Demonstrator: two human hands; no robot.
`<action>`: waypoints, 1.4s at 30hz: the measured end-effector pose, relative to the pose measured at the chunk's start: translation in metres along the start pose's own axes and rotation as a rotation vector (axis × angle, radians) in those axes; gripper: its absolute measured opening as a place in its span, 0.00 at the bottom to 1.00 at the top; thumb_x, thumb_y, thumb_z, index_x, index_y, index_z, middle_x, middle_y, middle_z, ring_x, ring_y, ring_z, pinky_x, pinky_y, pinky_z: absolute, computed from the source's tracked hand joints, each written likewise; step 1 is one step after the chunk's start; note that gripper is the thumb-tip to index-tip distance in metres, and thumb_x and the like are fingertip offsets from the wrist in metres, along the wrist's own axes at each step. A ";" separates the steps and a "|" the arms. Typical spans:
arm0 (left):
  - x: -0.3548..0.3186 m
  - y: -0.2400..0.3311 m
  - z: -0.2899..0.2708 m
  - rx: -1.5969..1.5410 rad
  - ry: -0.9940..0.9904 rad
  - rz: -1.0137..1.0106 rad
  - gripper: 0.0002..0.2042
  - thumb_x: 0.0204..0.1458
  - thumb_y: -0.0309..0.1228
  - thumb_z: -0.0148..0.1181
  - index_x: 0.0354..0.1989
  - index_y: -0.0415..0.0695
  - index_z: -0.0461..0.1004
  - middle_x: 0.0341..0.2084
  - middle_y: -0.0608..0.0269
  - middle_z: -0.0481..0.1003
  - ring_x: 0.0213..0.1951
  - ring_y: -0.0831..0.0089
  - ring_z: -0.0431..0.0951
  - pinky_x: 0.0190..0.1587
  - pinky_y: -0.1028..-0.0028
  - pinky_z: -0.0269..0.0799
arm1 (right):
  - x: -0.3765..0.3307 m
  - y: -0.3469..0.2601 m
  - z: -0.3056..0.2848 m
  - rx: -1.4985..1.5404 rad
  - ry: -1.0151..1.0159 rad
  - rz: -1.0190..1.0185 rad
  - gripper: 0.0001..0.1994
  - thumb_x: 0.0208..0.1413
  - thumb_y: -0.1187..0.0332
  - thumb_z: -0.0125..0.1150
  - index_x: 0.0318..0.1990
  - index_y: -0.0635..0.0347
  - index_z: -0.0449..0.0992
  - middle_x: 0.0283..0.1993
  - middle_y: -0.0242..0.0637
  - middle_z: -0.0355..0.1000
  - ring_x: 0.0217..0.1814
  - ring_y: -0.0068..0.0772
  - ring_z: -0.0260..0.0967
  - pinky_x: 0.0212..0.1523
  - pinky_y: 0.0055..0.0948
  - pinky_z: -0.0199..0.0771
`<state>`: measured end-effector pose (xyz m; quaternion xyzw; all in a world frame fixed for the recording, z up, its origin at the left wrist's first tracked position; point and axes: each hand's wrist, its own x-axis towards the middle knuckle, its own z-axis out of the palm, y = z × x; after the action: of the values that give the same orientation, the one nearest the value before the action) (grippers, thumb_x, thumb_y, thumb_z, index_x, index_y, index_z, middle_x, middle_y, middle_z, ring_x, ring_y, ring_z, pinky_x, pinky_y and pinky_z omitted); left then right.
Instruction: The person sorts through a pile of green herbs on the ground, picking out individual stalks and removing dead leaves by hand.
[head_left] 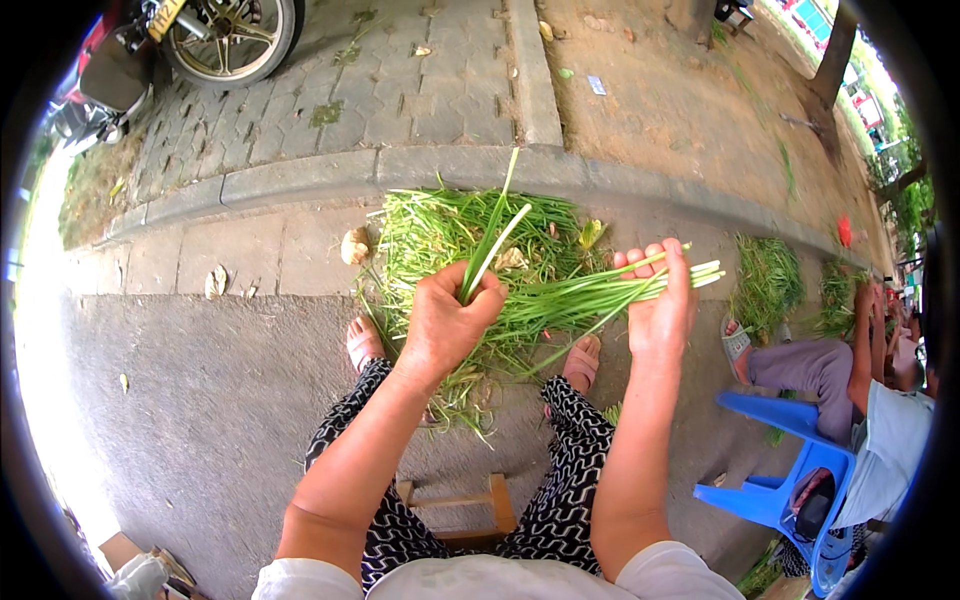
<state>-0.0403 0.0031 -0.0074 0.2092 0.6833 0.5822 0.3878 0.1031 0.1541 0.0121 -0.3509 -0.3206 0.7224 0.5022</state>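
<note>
My left hand [453, 312] is closed in a pinch on a few garlic chives [497, 250], their tips pointing up and away from me. One of them shows a pale white end. To the right, my right hand [660, 300] holds a loose bunch of garlic chives [590, 297] across its palm. The pale ends of this bunch stick out past the fingers on the right, and the green leaves trail left toward the pile. Below and beyond both hands, a wide heap of green chive leaves [430, 225] lies on the ground between my feet and the kerb.
A grey kerb [440, 168] runs across behind the heap. A parked motorcycle's wheel [232, 45] is at the far left. At right, a person [890, 420] sits by a blue plastic chair [790, 480], near further chive piles [765, 285]. A wooden stool [503, 500] shows beneath me.
</note>
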 end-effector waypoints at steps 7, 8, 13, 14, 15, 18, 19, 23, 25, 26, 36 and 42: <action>-0.003 -0.003 0.000 0.094 0.003 0.090 0.04 0.45 0.27 0.59 0.24 0.41 0.71 0.13 0.76 0.66 0.17 0.90 0.60 0.19 0.84 0.54 | -0.032 0.020 0.016 -0.069 -0.203 0.238 0.08 0.54 0.63 0.55 0.32 0.57 0.68 0.26 0.31 0.67 0.23 0.25 0.67 0.24 0.33 0.74; -0.004 -0.002 0.003 0.107 0.023 0.110 0.05 0.45 0.27 0.59 0.23 0.41 0.71 0.13 0.77 0.65 0.17 0.90 0.60 0.19 0.84 0.54 | -0.036 0.023 0.019 -0.027 -0.209 0.300 0.07 0.54 0.64 0.55 0.32 0.56 0.69 0.24 0.31 0.67 0.21 0.23 0.66 0.20 0.29 0.69; -0.007 -0.002 0.008 0.202 0.019 0.149 0.06 0.43 0.29 0.60 0.21 0.41 0.71 0.12 0.76 0.64 0.16 0.88 0.59 0.18 0.82 0.55 | -0.046 0.032 0.023 -0.007 -0.241 0.448 0.07 0.49 0.68 0.62 0.32 0.54 0.70 0.22 0.25 0.64 0.19 0.18 0.63 0.16 0.22 0.61; -0.010 0.002 0.009 0.217 0.021 0.156 0.06 0.43 0.29 0.60 0.22 0.41 0.71 0.11 0.75 0.64 0.16 0.88 0.59 0.18 0.82 0.55 | -0.047 0.033 0.024 -0.023 -0.256 0.449 0.07 0.49 0.68 0.62 0.31 0.54 0.70 0.22 0.26 0.64 0.19 0.18 0.62 0.16 0.22 0.61; -0.011 0.005 0.010 0.233 0.023 0.163 0.06 0.43 0.29 0.60 0.22 0.41 0.71 0.11 0.75 0.64 0.16 0.88 0.59 0.19 0.82 0.56 | -0.047 0.033 0.024 -0.039 -0.272 0.449 0.07 0.48 0.68 0.63 0.31 0.55 0.70 0.22 0.26 0.64 0.19 0.18 0.62 0.16 0.22 0.61; -0.012 0.002 0.013 0.254 0.008 0.173 0.07 0.43 0.29 0.60 0.22 0.40 0.71 0.11 0.73 0.64 0.16 0.87 0.60 0.19 0.81 0.57 | -0.049 0.035 0.026 -0.086 -0.296 0.399 0.07 0.48 0.69 0.63 0.30 0.56 0.70 0.22 0.27 0.64 0.19 0.18 0.62 0.15 0.22 0.61; -0.013 0.002 0.014 0.256 0.001 0.171 0.07 0.43 0.29 0.60 0.22 0.40 0.71 0.11 0.73 0.64 0.16 0.87 0.60 0.19 0.81 0.57 | -0.050 0.036 0.027 -0.091 -0.303 0.389 0.06 0.48 0.69 0.62 0.30 0.57 0.70 0.22 0.27 0.64 0.19 0.19 0.62 0.15 0.22 0.60; -0.013 -0.004 0.017 0.306 0.020 0.261 0.07 0.42 0.29 0.60 0.23 0.39 0.70 0.12 0.69 0.67 0.17 0.85 0.63 0.20 0.79 0.60 | -0.050 0.037 0.026 -0.139 -0.287 0.361 0.08 0.49 0.67 0.62 0.30 0.59 0.70 0.21 0.28 0.63 0.18 0.19 0.61 0.13 0.22 0.59; -0.012 -0.003 0.015 0.373 -0.006 0.308 0.07 0.42 0.28 0.60 0.23 0.38 0.70 0.13 0.67 0.68 0.17 0.84 0.64 0.20 0.78 0.61 | -0.051 0.035 0.029 -0.179 -0.237 0.367 0.09 0.49 0.64 0.62 0.30 0.59 0.70 0.21 0.28 0.63 0.18 0.19 0.61 0.13 0.22 0.60; -0.011 -0.004 0.014 0.404 -0.021 0.330 0.07 0.42 0.28 0.60 0.23 0.38 0.70 0.13 0.66 0.69 0.17 0.83 0.64 0.20 0.78 0.61 | -0.049 0.037 0.027 -0.213 -0.243 0.354 0.13 0.48 0.59 0.63 0.29 0.59 0.70 0.22 0.29 0.64 0.17 0.19 0.61 0.13 0.22 0.60; 0.008 0.001 -0.032 0.465 0.151 0.325 0.03 0.43 0.23 0.57 0.27 0.41 0.74 0.15 0.71 0.68 0.18 0.84 0.63 0.19 0.80 0.58 | 0.005 -0.011 -0.020 0.173 0.033 0.121 0.10 0.54 0.60 0.55 0.30 0.54 0.65 0.27 0.30 0.67 0.26 0.24 0.66 0.17 0.21 0.60; 0.023 0.003 -0.082 0.338 0.400 0.287 0.03 0.44 0.24 0.57 0.27 0.39 0.75 0.14 0.73 0.69 0.17 0.88 0.62 0.18 0.84 0.54 | 0.029 -0.036 -0.070 0.404 0.210 0.022 0.10 0.57 0.60 0.51 0.31 0.57 0.63 0.29 0.33 0.65 0.27 0.28 0.61 0.21 0.23 0.61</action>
<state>-0.1182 -0.0307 -0.0097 0.2466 0.7969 0.5386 0.1188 0.1717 0.2000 -0.0028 -0.3200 -0.1115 0.7370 0.5848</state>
